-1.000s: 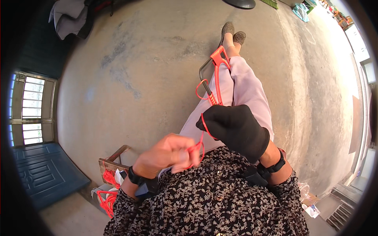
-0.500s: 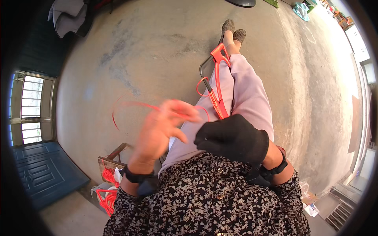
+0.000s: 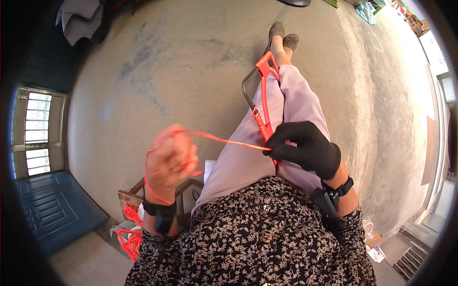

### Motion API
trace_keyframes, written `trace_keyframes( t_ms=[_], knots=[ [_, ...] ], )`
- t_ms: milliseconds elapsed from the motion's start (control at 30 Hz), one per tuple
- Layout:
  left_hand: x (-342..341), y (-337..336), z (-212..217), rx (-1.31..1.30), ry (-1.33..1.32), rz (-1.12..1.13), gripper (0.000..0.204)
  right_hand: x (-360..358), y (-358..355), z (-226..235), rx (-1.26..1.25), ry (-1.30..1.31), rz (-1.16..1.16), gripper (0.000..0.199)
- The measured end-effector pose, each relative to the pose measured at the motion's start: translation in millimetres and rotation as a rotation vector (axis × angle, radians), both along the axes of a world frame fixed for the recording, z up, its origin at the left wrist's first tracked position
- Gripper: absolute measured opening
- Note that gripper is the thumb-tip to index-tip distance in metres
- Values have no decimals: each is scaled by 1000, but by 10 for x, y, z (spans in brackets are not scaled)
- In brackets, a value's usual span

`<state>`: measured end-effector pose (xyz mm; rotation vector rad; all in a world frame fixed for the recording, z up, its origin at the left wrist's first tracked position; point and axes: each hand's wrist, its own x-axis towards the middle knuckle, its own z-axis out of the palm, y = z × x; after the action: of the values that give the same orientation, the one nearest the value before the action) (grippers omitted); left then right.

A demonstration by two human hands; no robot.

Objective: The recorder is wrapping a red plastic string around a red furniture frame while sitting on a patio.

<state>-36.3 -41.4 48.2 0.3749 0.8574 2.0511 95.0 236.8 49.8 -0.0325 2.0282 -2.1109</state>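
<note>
A thin red cord [image 3: 217,138] runs nearly taut between my two hands. My left hand [image 3: 172,155], bare and slightly blurred, is closed around it, and a loop of cord hangs down over the wrist. In a black glove, my right hand [image 3: 305,148] pinches the cord's other visible part between thumb and fingertips. A long red frame with a bent black rod [image 3: 264,102] lies along my thighs. Red cord is wound in tight turns around part of it. Its near end is partly hidden behind the right hand.
Beside my left hip is a wooden stool or rack [image 3: 135,197], with more red frames [image 3: 130,245] and a red bundle at it. A blue panelled door [image 3: 57,207] stands at the left. A grey draped item [image 3: 82,21] is at the far left.
My hands have drawn apart, the left one down and leftward, the right one up and rightward. The cord, loose and curling before, is now stretched between them.
</note>
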Motion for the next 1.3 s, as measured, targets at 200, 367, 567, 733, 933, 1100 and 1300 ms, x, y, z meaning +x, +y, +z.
trace_keyframes(
  t_ms=[200,367,567,733,933,1100,1300],
  knots=[
    [234,874,-533,-582,329,32,18,203,-198,184,-160,-200,-98,8],
    [283,1146,-655,-890,847,236,20,274,-257,375,-216,-272,-207,7],
    [184,1013,-749,-710,689,166,18,196,-135,565,-187,-240,-229,9],
    [-251,816,-481,-422,91,268,5,-296,273,154,628,252,-685,21],
    [-201,1025,-910,-335,-209,178,20,-387,55,-517,568,-42,-319,21],
    [86,1269,-750,-285,-155,35,50,-534,-44,-682,573,-160,-362,23],
    [225,1328,-704,-223,-249,69,54,-531,-17,-726,459,-87,-351,25]
  ],
)
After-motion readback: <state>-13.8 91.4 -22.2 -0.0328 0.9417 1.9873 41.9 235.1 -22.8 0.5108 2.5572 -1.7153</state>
